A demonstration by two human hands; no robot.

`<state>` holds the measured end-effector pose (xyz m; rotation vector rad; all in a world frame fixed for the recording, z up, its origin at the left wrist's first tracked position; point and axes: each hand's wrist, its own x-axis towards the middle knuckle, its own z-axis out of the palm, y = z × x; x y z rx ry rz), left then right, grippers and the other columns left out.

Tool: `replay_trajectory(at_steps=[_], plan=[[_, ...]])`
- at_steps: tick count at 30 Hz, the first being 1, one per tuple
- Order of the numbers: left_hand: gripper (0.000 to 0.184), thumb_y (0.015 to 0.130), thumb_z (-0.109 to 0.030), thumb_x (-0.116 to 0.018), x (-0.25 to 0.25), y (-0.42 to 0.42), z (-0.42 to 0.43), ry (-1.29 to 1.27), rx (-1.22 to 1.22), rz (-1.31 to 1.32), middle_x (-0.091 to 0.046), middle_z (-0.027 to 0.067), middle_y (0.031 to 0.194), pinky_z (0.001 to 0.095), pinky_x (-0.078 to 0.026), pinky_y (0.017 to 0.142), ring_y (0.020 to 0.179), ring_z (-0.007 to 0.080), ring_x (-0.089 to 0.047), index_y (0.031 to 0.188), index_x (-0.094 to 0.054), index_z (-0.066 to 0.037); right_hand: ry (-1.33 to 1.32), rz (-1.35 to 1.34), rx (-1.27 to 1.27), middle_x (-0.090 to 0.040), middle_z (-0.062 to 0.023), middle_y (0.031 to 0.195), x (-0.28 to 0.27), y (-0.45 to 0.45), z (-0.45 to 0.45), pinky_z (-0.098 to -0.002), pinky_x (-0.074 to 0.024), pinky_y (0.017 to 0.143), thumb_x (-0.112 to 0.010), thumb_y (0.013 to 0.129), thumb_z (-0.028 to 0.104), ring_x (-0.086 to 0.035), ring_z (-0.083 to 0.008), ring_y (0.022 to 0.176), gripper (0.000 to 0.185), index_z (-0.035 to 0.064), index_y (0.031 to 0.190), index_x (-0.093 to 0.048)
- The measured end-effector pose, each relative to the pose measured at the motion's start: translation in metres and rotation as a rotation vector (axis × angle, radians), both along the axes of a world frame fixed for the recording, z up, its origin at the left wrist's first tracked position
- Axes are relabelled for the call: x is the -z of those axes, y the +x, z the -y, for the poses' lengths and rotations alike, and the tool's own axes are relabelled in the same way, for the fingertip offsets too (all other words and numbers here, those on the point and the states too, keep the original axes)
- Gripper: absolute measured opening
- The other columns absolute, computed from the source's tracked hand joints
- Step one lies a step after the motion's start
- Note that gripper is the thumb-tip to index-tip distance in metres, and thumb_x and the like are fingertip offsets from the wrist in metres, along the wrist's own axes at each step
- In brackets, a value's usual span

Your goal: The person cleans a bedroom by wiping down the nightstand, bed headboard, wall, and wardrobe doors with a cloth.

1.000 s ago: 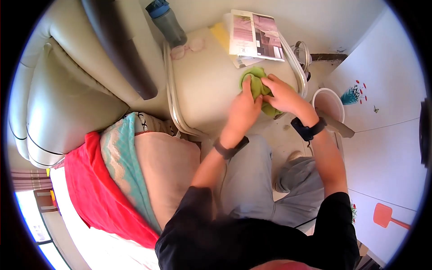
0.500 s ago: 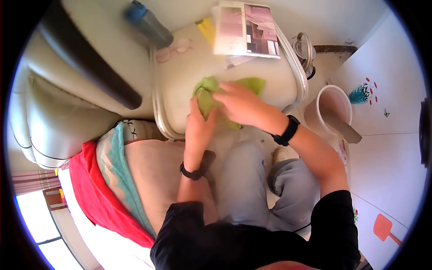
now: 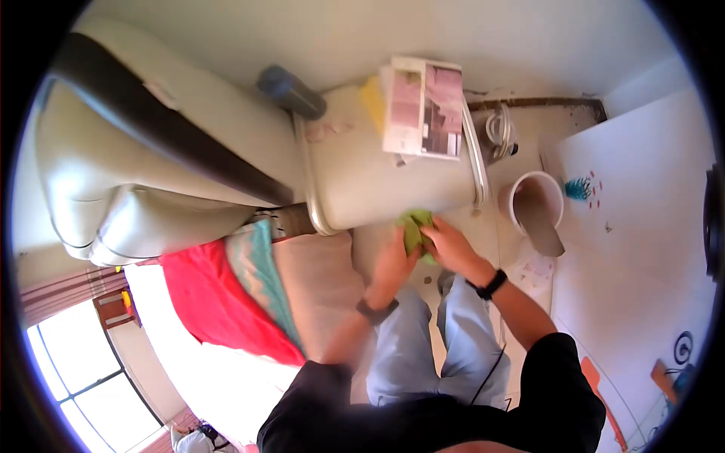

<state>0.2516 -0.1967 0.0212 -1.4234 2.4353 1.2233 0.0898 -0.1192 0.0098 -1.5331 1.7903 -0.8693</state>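
A crumpled green cloth (image 3: 414, 228) is bunched between my two hands, just in front of the near edge of a pale table (image 3: 355, 177) with metal rails. My left hand (image 3: 396, 257) grips the cloth from the left, its fingers blurred a little. On the right side of the cloth, my right hand (image 3: 447, 243) has its fingers closed on it. Farther back on the table lie a printed booklet (image 3: 423, 109), a yellow sheet (image 3: 373, 102) and glasses (image 3: 329, 130). A dark blue bottle (image 3: 293, 92) stands at the table's back left.
Right of the table is a white bin (image 3: 538, 198) with a grey-brown piece sticking out. A glass or clear jug (image 3: 500, 134) is behind it. To the left are a beige sofa (image 3: 162, 219), a red cloth (image 3: 219, 302) and a pinkish cushion (image 3: 321, 291). A white cabinet (image 3: 619, 264) borders the right.
The view has shifted, with the table now farther off. My hands, apart on the cloth half a second ago, are close together. The cloth is bunched smaller and sits off the table's near edge.
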Motion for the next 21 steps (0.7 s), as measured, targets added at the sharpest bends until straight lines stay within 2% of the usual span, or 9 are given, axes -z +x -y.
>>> replay_trajectory(at_steps=[2,4,6,9,12,13,16,19,21], plan=[[0.061,0.088,-0.034,-0.067,-0.068,0.009,-0.017,0.076,0.065,0.01,-0.066,0.0248,0.095,0.0535,-0.052,0.067,0.081,0.0463,-0.064,0.137,-0.038,-0.011,0.039,0.08,-0.009,-0.057,-0.0207,0.113,-0.064,0.002,-0.029,-0.0463,-0.0508,0.085,-0.067,0.081,0.006,-0.059,-0.0422,0.1,0.04,0.0036,0.12,-0.059],[0.063,0.088,-0.035,-0.067,-0.146,0.015,-0.034,0.113,0.113,0.004,-0.066,0.0254,0.095,0.0533,-0.052,0.068,0.082,0.0458,-0.065,0.139,-0.038,-0.014,0.143,0.129,0.003,-0.057,-0.0232,0.12,-0.148,0.004,-0.052,-0.0451,-0.0495,0.09,-0.067,0.082,0.012,-0.058,-0.041,0.108,0.046,0.0059,0.126,-0.058],[0.064,0.087,-0.033,-0.068,-0.215,0.02,-0.047,0.13,0.134,-0.001,-0.066,0.0259,0.096,0.053,-0.052,0.07,0.084,0.0455,-0.065,0.14,-0.038,-0.015,0.16,0.167,0.024,-0.056,-0.0234,0.127,-0.189,0.011,-0.082,-0.0451,-0.048,0.094,-0.07,0.082,0.017,-0.056,-0.0431,0.113,0.051,0.0045,0.13,-0.056],[0.065,0.086,-0.027,-0.07,-0.311,0.022,-0.054,0.184,0.117,-0.054,-0.066,0.0256,0.099,0.0521,-0.052,0.072,0.086,0.0452,-0.065,0.141,-0.038,-0.017,0.153,0.278,0.03,-0.052,-0.0232,0.128,-0.284,0.013,-0.09,-0.0427,-0.048,0.096,-0.074,0.081,0.017,-0.056,-0.0423,0.115,0.059,0.0039,0.133,-0.052],[0.065,0.085,-0.025,-0.071,-0.397,0.026,-0.054,0.155,0.054,-0.073,-0.066,0.0242,0.099,0.0515,-0.052,0.072,0.086,0.0446,-0.065,0.141,-0.04,-0.019,0.116,0.336,0.015,-0.048,-0.0225,0.137,-0.364,0.011,-0.078,-0.0417,-0.0455,0.1,-0.078,0.079,0.017,-0.052,-0.0394,0.124,0.071,0.0043,0.141,-0.044],[0.064,0.084,-0.024,-0.072,-0.405,0.031,-0.053,0.087,0.066,-0.078,-0.066,0.0239,0.101,0.0495,-0.053,0.072,0.086,0.0434,-0.066,0.14,-0.042,-0.019,0.02,0.333,0.004,-0.046,-0.0209,0.137,-0.37,0.013,-0.073,-0.0408,-0.0446,0.101,-0.079,0.078,0.014,-0.052,-0.0359,0.124,0.077,0.0046,0.144,-0.041],[0.063,0.083,-0.019,-0.073,-0.445,0.04,-0.045,-0.015,-0.059,-0.288,-0.065,0.0241,0.102,0.0479,-0.054,0.071,0.084,0.0428,-0.066,0.14,-0.045,-0.017,-0.062,0.401,-0.049,-0.049,-0.0182,0.136,-0.408,0.017,-0.044,-0.0377,-0.0448,0.101,-0.078,0.078,0.006,-0.053,-0.0298,0.122,0.077,0.0039,0.145,-0.04],[0.063,0.082,-0.01,-0.072,-0.488,0.049,-0.029,-0.089,-0.164,-0.475,-0.065,0.0233,0.105,0.0444,-0.054,0.074,0.087,0.0415,-0.065,0.14,-0.047,-0.017,-0.063,0.643,-0.124,-0.054,-0.0183,0.131,-0.44,0.02,-0.007,-0.036,-0.0457,0.1,-0.072,0.079,0.002,-0.056,-0.0273,0.12,0.069,0.0053,0.142,-0.044],[0.065,0.081,-0.006,-0.071,-0.509,0.056,-0.015,-0.178,-0.202,-0.547,-0.064,0.0226,0.109,0.0424,-0.053,0.08,0.094,0.0411,-0.064,0.141,-0.047,-0.016,-0.077,0.591,-0.184,-0.056,-0.0156,0.129,-0.467,0.019,0.023,-0.0335,-0.045,0.1,-0.07,0.079,-0.004,-0.056,-0.0244,0.119,0.066,0.0047,0.141,-0.047]])
